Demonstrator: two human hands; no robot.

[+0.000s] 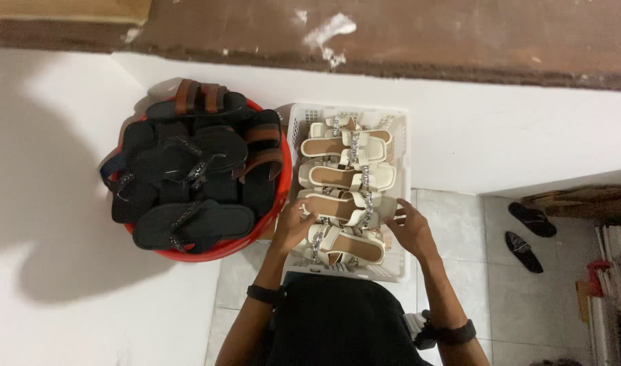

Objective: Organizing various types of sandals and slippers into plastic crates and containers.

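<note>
Resting in the white basket on the floor, the cream chain-strapped sandals looked light, stiff-soled and snag-prone, best gripped by their sole edges, where the left hand and right hand lay spread, grasping nothing.

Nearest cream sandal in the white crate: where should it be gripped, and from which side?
Probably the strap of the nearest cream sandal, taken from above. It lies sole-down at the near end of the white crate, its chain-trimmed strap arching up, while other sandals crowd its far side. The left hand and right hand already flank it, fingers at its ends.
</note>
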